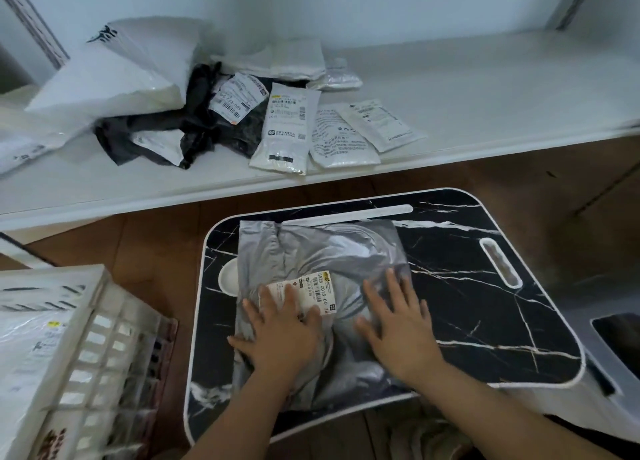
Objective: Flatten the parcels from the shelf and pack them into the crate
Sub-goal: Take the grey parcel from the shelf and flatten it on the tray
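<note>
Both hands, left hand (280, 331) and right hand (398, 324), press flat-fingered on a grey parcel (322, 262) labelled "602B C018-00" on the black marble-patterned desk (485, 307).

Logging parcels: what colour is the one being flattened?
Silver-grey parcel, white label; head view.

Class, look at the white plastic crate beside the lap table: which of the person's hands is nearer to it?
Left. The left hand presses the grey parcel on the side towards the crate; the right hand lies flat on the parcel's far side.
</note>
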A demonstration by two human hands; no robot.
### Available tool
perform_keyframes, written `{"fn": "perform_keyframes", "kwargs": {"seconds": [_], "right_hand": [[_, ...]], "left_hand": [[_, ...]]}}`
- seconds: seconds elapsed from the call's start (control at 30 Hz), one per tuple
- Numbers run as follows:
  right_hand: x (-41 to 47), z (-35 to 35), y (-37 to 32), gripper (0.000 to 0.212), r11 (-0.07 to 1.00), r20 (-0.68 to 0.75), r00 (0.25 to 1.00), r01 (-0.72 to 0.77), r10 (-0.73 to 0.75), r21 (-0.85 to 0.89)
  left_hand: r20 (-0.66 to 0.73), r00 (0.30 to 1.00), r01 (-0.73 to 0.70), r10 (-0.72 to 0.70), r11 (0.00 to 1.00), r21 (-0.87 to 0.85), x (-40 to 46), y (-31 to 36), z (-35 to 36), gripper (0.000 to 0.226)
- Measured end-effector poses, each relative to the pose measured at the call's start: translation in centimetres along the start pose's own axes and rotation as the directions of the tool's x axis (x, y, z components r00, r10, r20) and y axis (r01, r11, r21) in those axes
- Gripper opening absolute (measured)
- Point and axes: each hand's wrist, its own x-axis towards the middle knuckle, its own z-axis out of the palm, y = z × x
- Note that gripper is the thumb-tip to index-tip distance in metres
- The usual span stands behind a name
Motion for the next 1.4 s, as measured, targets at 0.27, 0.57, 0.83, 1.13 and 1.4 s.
{"fn": "perform_keyframes", "kwargs": {"seconds": [0.27, 0.57, 0.83, 1.13, 1.4], "right_hand": [[-1.3, 3.8, -2.0, 0.065, 0.953, 0.001, 0.982, 0.181, -0.187, -0.241], [-1.3, 4.5, -1.4, 0.066, 0.961, -0.017, 0.979, 0.195, -0.202, -0.195], [-1.0, 3.7, -1.7, 0.067, 0.961, 0.0, 0.978, 0.203, -0.206, -0.186], [6.0, 0.7, -2.1, 0.067, 0.954, -0.051, 0.981, 0.167, -0.186, -0.251], [8.1, 2.9, -1.7, 0.068, 0.964, -0.068, 0.979, 0.175, -0.192, -0.202]], "left_hand": [[-0.014, 0.91, -0.374, 0.414, 0.836, 0.401, -3.6, -5.4, 2.8, 0.061], [-0.007, 0.882, -0.432, 0.471, 0.814, 0.388, -3.2, -6.0, 3.3, 0.067], [-0.029, 0.868, -0.449, 0.496, 0.808, 0.383, -2.7, -5.7, 2.1, 0.055], [-0.081, 0.841, -0.464, 0.535, 0.791, 0.4, 3.9, -1.0, -1.4, 0.057], [-0.092, 0.85, -0.442, 0.519, 0.797, 0.412, 8.0, -1.3, 0.6, 0.061]]}}
